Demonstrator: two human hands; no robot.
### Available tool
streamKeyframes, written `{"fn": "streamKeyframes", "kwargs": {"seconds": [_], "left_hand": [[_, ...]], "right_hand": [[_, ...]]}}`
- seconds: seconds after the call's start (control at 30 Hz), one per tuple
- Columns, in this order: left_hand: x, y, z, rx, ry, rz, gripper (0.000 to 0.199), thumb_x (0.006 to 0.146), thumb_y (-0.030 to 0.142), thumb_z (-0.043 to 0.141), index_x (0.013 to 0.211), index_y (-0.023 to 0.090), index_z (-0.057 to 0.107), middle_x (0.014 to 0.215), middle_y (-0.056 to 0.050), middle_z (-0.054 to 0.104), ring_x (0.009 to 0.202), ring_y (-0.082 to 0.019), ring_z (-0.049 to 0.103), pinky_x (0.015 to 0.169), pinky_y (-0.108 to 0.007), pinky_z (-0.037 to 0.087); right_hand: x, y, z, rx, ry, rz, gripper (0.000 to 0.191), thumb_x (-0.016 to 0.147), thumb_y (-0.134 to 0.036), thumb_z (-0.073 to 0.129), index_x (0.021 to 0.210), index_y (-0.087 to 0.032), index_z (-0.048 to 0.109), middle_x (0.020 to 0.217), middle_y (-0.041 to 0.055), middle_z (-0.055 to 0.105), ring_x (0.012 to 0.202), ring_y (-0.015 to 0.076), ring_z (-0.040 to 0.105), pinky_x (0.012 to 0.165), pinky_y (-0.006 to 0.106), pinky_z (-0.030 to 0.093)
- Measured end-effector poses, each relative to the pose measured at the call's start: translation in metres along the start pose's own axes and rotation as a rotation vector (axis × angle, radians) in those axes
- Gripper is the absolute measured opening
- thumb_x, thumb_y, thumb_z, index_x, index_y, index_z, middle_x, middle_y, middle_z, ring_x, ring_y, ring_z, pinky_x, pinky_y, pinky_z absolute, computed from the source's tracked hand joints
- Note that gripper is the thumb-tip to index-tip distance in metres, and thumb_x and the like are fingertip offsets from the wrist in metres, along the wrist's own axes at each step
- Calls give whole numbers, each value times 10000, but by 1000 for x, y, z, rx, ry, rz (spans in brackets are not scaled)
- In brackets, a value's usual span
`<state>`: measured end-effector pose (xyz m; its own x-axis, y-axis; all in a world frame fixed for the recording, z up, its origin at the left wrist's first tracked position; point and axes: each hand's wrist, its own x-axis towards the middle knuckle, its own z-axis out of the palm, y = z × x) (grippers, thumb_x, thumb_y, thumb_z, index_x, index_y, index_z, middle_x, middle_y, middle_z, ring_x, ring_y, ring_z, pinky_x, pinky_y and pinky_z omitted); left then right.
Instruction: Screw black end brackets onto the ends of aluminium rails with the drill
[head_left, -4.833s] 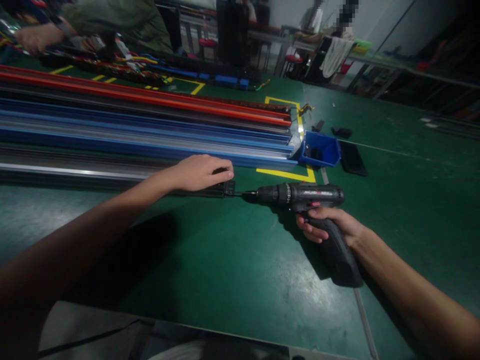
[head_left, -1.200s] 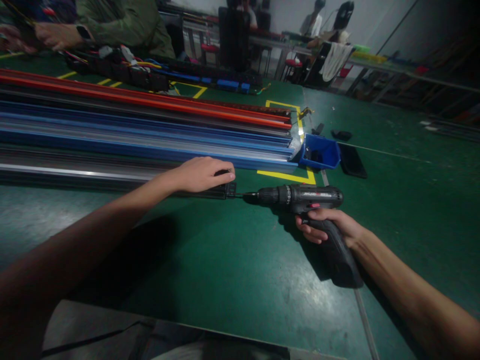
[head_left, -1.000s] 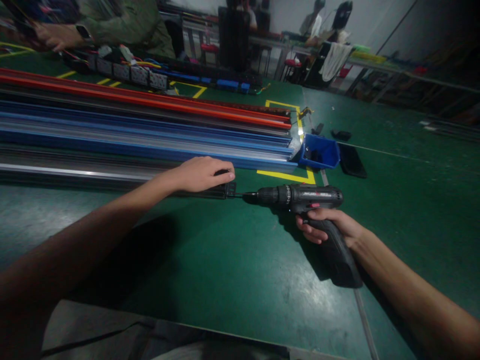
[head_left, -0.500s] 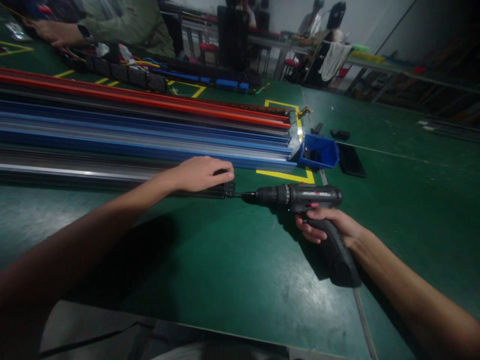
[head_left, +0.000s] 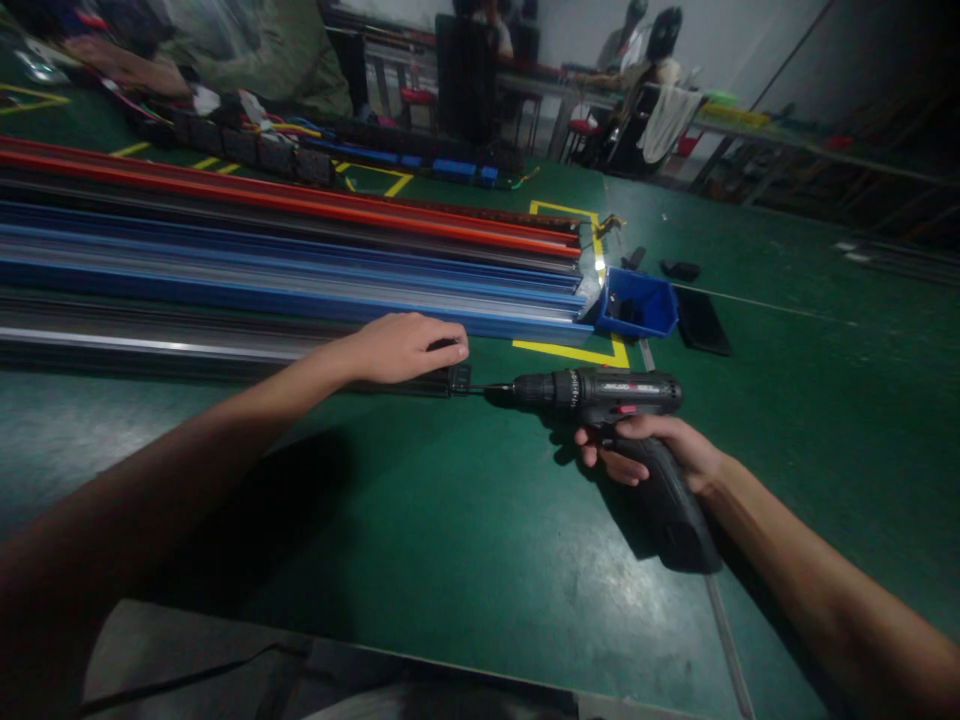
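My left hand (head_left: 409, 348) is wrapped over the end of a black rail (head_left: 247, 352), its thumb and fingers bent around it. A small black end piece (head_left: 460, 379) shows just past the fingers. My right hand (head_left: 660, 450) grips a black cordless drill (head_left: 626, 393) by its handle, one finger stretched forward near the trigger. The drill lies level and points left, and its thin bit (head_left: 491, 388) reaches the end piece.
Blue rails (head_left: 300, 280) and red rails (head_left: 300, 195) lie behind the black one. A blue bin (head_left: 637, 303) and a black flat piece (head_left: 703, 320) sit beyond the drill. Across the green table (head_left: 465, 540), a person's sleeve (head_left: 247, 60) is near wired parts (head_left: 255, 145).
The forefinger of my right hand has straightened forward from the trigger area. The drill has barely shifted; my left hand stays in place. Across the table, the other person's hand has moved slightly.
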<state>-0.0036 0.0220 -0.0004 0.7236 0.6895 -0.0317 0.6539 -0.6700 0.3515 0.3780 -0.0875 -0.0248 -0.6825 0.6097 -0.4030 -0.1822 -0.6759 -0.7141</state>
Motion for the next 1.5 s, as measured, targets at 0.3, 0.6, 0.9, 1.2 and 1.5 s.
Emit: {"fn": "streamKeyframes", "kwargs": {"seconds": [0.3,0.6,0.9,1.2,1.5], "left_hand": [[0,-1,0,6,-1,3,460,1049,588,357,1026,253,671,958,-15,728,828,-185,654,729,-288,402],[0,0,0,8,3,1,466,1045,593,355,1019,258,677,960,-13,737,832,-189,662,719,-288,399],[0,1,0,0,3,-4,459,1045,587,362,1019,257,680,960,-14,737,824,-187,657,719,-288,399],[0,-1,0,24,4,-1,472,1046,593,350,1018,254,677,964,-15,741,815,-184,658,702,-285,392],[0,1,0,11,-5,-15,461,1047,590,354,1031,260,676,966,-15,734,834,-193,660,724,-296,397]], "right_hand": [[1,2,-4,2,-21,-36,224,914,-231,706,1022,-41,755,916,138,752,519,52,519,563,200,535],[1,2,0,-27,-12,-34,209,917,-243,705,951,-43,755,827,82,689,482,36,479,539,189,530],[1,2,2,-42,-1,-53,207,919,-241,704,922,-40,752,790,61,664,471,29,471,530,183,526],[1,2,2,-16,36,-26,215,903,-226,683,976,-39,760,841,105,705,485,51,493,520,198,519],[1,3,-2,-13,3,-21,221,920,-242,692,990,-45,764,838,82,694,492,39,489,540,186,526]]}}
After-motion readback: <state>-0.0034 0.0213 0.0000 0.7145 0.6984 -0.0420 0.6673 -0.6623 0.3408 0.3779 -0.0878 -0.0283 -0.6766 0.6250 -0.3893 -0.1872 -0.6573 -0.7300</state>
